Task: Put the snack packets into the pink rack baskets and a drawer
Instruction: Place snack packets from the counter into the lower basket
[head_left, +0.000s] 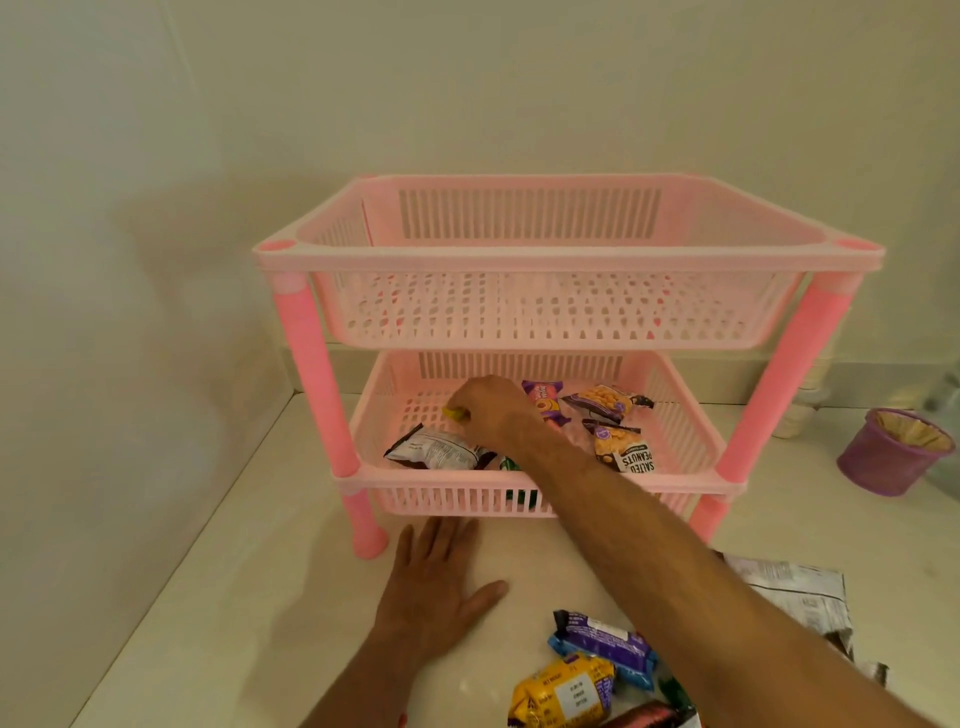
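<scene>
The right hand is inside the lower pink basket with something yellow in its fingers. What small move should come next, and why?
Probably open the fingers and let the yellow item drop. The right hand already holds it low over a bare patch of the lower basket, left of the peanut packets. More packets wait on the counter, so that hand should then draw back for the next one.

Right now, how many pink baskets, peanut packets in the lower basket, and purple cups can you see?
Pink baskets: 2, the upper basket and the lower basket
Peanut packets: 2, the second nearer the front
Purple cup: 1
Total: 5
</scene>
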